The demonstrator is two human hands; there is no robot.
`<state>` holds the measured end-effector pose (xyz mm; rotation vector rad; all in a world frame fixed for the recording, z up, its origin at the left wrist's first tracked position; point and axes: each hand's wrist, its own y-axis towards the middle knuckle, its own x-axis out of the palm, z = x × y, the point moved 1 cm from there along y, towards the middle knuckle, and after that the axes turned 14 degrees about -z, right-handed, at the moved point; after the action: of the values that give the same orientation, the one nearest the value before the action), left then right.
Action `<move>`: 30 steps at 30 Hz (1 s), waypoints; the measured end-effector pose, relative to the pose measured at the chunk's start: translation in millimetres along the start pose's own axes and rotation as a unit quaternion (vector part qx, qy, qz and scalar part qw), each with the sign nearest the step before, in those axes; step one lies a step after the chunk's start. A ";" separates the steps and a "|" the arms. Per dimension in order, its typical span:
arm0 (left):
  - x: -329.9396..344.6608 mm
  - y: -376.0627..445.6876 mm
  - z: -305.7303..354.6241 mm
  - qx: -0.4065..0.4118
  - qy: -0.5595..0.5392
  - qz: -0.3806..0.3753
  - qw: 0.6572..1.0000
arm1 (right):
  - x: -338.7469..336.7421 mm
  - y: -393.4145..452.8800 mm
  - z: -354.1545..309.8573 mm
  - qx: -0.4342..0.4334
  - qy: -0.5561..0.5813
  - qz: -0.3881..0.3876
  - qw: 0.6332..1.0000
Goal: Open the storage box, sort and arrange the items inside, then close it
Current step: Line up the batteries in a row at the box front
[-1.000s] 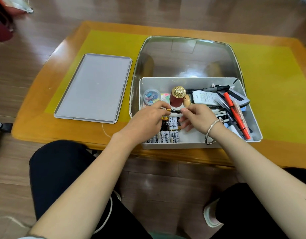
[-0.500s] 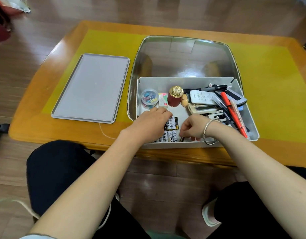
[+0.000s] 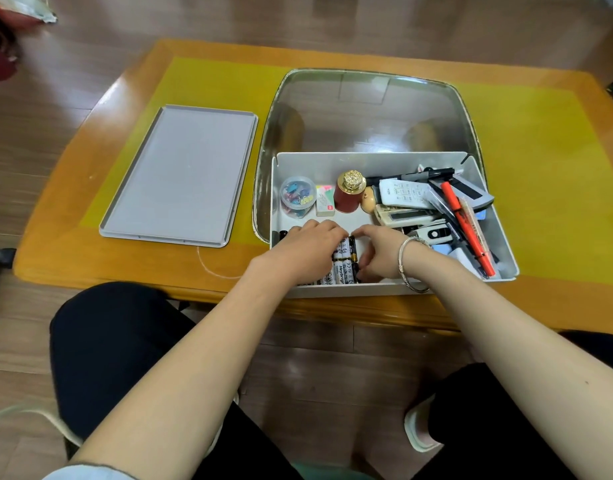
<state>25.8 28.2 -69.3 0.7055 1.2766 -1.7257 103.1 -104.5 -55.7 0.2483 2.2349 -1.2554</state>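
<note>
Box [image 3: 377, 161]: white, rectangular, open-topped; stands on the surface [image 3: 540, 188] at its near edge, right of centre.
Lid [image 3: 180, 174]: grey, flat, rimmed; lies on the surface to the left of the box, apart from it.
Far row in box: clear tub [image 3: 297, 197] of coloured clips at left, a small white packet [image 3: 324, 200] beside it, then a red jar [image 3: 347, 197] with a gold cap.
Right side of box: white remotes [image 3: 403, 194], a black marker [image 3: 422, 175] and an orange pen [image 3: 466, 226], piled loosely and overlapping.
Batteries [image 3: 343, 263]: black-and-white cells with gold ends, lying side by side in rows on the box floor at the near left corner.
Left hand [image 3: 307, 249]: inside the box, palm down over the left part of the batteries, fingers curled onto them; whether it grips one cannot be told.
Right hand [image 3: 379, 252]: inside the box, just right of the batteries, fingers bent and touching the right end of the rows; grip cannot be told. Silver bangle [image 3: 407, 261] on its wrist.
Hands relative to each other: fingertips nearly meeting above the batteries.
</note>
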 end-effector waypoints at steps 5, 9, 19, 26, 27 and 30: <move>-0.2 0.9 -0.2 -0.006 -0.010 0.002 1.000 | 1.8 -1.4 4.5 -0.017 0.029 -0.004 0.999; -0.7 2.2 -1.0 -0.057 -0.004 -0.004 0.998 | 1.8 -1.9 2.7 -0.021 0.064 0.005 0.998; -3.4 3.5 0.0 -0.080 -0.001 -0.020 0.997 | 1.3 -3.0 -4.6 -0.028 0.100 -0.026 0.994; -1.1 -9.2 5.7 -0.112 0.044 -0.026 0.992 | -2.8 -14.3 -4.4 -0.029 0.072 0.001 0.997; -1.6 -10.1 5.6 -0.113 0.045 -0.032 0.992 | -5.2 -19.0 -4.0 -0.030 0.074 0.019 0.997; -1.9 -10.6 6.0 -0.112 0.051 -0.038 0.992 | -17.4 -37.8 2.2 -0.042 0.017 0.135 0.990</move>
<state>17.6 24.3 -60.9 0.6269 1.5589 -1.5907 102.6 -125.1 -19.4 0.5244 2.1893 -1.0184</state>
